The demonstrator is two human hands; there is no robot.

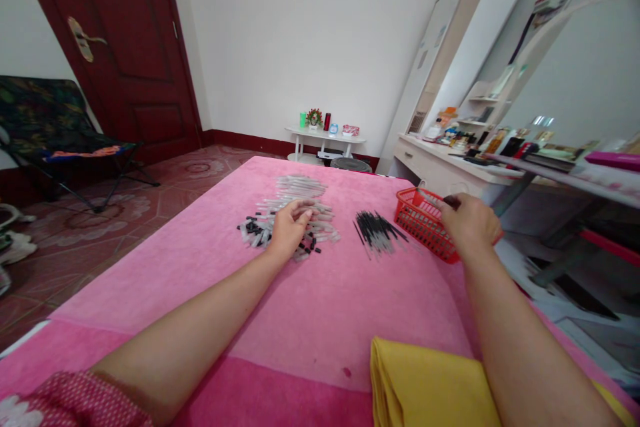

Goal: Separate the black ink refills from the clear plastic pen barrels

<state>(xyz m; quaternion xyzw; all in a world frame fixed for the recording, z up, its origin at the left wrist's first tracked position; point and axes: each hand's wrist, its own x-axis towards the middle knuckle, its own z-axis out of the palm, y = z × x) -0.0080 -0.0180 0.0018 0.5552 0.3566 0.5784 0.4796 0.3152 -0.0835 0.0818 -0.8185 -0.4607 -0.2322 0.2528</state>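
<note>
My left hand [290, 225] is over a heap of pen parts, its thumb and fingertips pinched together; what is between them, if anything, cannot be made out. Around it lie clear pen barrels [300, 185] in a row, and short black and clear caps [256, 230]. My right hand [471, 221] is at the red plastic basket [425, 223], fingers closed on a slim pen [431, 198] with a clear body that points left over the basket's rim. Between the hands, thin black-and-grey refills [377, 232] lie in a loose bundle on the pink cloth.
A folded yellow cloth [430, 383] lies on the near edge of the pink-covered table [320, 320]. To the right stands a dressing table [450, 160] crowded with bottles. A small white table [325, 136] is against the far wall, and a folding chair [65, 127] at left.
</note>
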